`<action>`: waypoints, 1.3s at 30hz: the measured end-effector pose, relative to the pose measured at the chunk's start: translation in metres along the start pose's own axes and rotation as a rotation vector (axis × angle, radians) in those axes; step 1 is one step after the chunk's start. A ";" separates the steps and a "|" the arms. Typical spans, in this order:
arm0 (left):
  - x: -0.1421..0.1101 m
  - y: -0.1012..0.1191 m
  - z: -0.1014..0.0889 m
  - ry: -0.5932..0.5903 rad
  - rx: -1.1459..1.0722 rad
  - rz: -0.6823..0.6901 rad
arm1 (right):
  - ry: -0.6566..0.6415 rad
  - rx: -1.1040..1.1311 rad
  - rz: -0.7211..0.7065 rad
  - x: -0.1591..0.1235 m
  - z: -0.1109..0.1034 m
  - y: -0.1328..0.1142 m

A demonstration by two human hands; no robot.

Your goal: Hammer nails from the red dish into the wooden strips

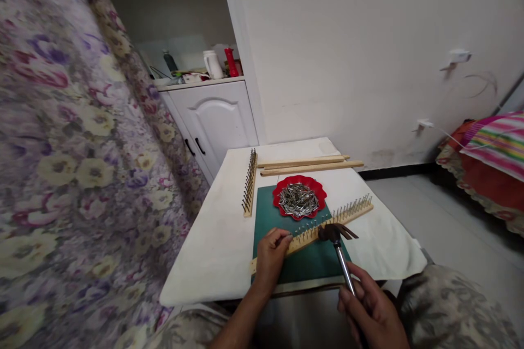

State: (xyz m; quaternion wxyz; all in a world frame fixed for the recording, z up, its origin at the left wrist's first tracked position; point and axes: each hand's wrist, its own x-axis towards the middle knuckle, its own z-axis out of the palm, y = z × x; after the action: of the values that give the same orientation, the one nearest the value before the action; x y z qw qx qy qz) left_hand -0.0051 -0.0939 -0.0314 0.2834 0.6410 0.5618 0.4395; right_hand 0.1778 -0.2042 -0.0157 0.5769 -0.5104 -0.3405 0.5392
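Our right hand (370,305) wraps the hammer (343,265), its head hiding part of the nailed strip (295,246) before the red bowl (301,179); our left hand (272,255) pinches at that strip, contents unclear. Wooden bars (311,167) lie beyond the bowl.

1. Floral curtain (94,174) down the left side.
2. White cabinet (221,120), upper centre-left, with black handles (200,146).
3. White jug (212,65) beside a red bottle (231,62) on its top.
4. Striped cloth (497,139), far right.
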 end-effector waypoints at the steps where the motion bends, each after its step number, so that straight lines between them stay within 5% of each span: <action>1: 0.000 0.000 0.000 0.001 0.004 -0.003 | 0.001 -0.002 0.003 0.000 0.000 0.000; 22: 0.002 0.001 0.003 -0.009 0.091 0.019 | -0.014 -0.019 0.053 -0.001 0.001 0.003; 27: 0.003 -0.002 0.004 -0.012 0.108 0.004 | -0.122 -0.073 0.066 0.005 0.004 -0.008; 33: 0.002 -0.008 0.006 -0.019 0.090 0.030 | -0.406 -0.230 0.006 0.022 0.017 -0.026; 39: 0.002 -0.008 0.006 -0.002 0.092 0.028 | -0.469 -0.366 -0.057 0.031 0.031 -0.031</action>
State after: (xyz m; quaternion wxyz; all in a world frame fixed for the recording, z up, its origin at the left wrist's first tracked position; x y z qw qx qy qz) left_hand -0.0040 -0.0894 -0.0405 0.2479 0.6616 0.5720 0.4166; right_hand 0.1630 -0.1643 0.0164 0.3957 -0.4576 -0.5703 0.5557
